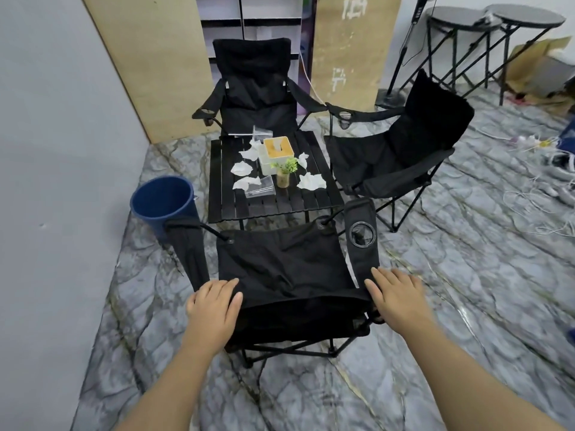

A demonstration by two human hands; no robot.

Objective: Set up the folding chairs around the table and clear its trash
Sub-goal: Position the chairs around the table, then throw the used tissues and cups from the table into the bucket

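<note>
I see the near folding chair [280, 269] unfolded in black fabric, its seat facing the slatted black table [314, 206], one armrest with a ringed cup holder [361, 234] on my right side. Two more black chairs stand open, the far chair [252, 88] behind the table and the right chair [392, 154] at its right edge. Crumpled white tissues [245, 183] lie scattered on the tabletop around a tissue box [277, 154] and a small potted plant [284, 174]. A blue bin [161, 203] stands on the floor just left of the table.

Both my forearms reach forward and down. My left hand [214, 309] lies palm-down on the left end of the chair's top back edge, fingers close together and curved over the fabric, resting more than gripping. My right hand [395, 300] lies palm-down at the right end, fingers extended and slightly spread, fingertips touching the base of the cup-holder armrest. The chair back sits between my two hands
</note>
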